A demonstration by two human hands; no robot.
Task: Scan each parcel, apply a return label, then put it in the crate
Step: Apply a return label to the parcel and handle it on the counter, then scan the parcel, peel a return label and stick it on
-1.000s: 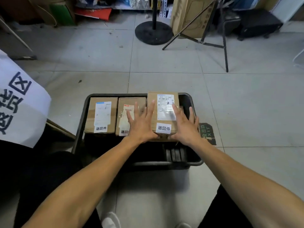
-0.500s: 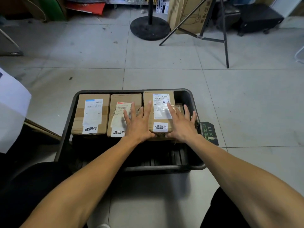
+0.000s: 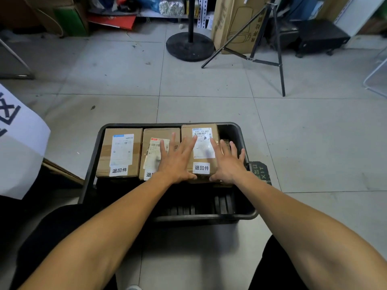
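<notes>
A black plastic crate (image 3: 240, 135) stands on the tiled floor in front of me. Three cardboard parcels lie side by side in its far half, each with a shipping label and a white return label. My left hand (image 3: 176, 162) lies flat with spread fingers across the middle parcel (image 3: 152, 135) and the left edge of the right parcel (image 3: 202, 151). My right hand (image 3: 228, 164) presses flat on the right parcel's right side. The left parcel (image 3: 120, 152) is untouched. A further parcel (image 3: 226, 143) peeks out beside my right hand.
A white sheet with large dark characters (image 3: 18, 147) hangs over cardboard at the left. Beyond the crate stand a round black stand base (image 3: 189, 47), a black tripod (image 3: 272, 59), a tall cardboard box (image 3: 232, 24) and a black case (image 3: 320, 36). A green exit sticker (image 3: 260, 172) lies on the floor.
Both hands have stayed flat on the parcels with fingers spread a little wider. The view has shifted slightly; the parcels remain in the crate.
</notes>
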